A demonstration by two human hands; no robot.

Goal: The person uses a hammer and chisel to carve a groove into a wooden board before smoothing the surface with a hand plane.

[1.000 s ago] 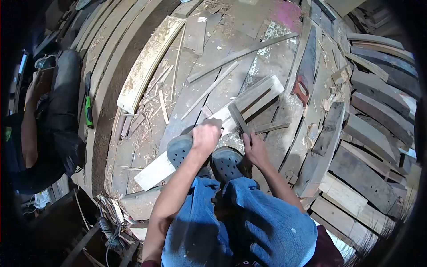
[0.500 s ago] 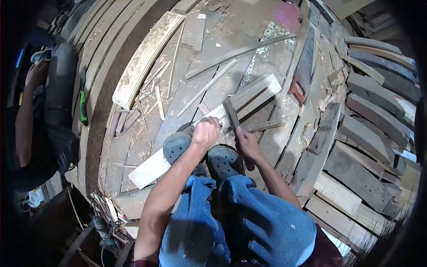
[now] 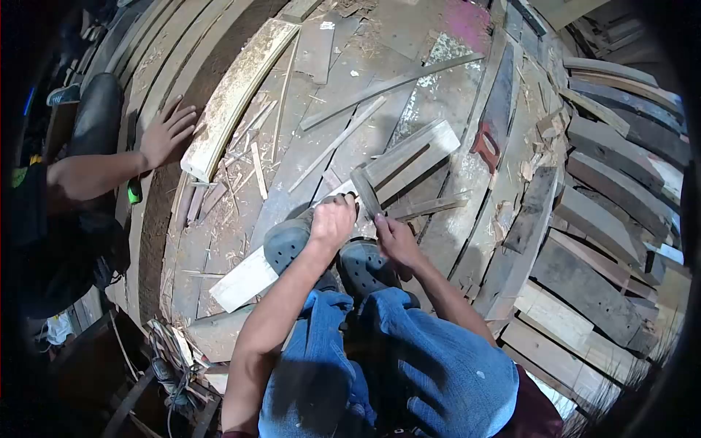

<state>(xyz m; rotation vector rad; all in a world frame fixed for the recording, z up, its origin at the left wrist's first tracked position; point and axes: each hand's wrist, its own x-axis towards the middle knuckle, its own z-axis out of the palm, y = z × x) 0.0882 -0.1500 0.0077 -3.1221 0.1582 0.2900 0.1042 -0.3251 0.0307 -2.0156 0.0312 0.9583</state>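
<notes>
Plank floor [image 3: 409, 44], shavings along left edge [image 3: 235, 191]; handsaw [image 3: 497, 115] near right edge, timber pieces [image 3: 584, 281] beyond. Left hand [image 3: 334, 222] clamped round mostly hidden dark tool [image 3: 355, 195], right hand's fingers [image 3: 396, 239] round grey bar [image 3: 366, 193].

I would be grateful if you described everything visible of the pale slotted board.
The pale board looks wooden, long and straight, with a narrow dark slot near its far end. It runs slantwise over the plank floor, the left clog apparently resting on it. The wearer's left hand is over its middle; contact is unclear.
</notes>
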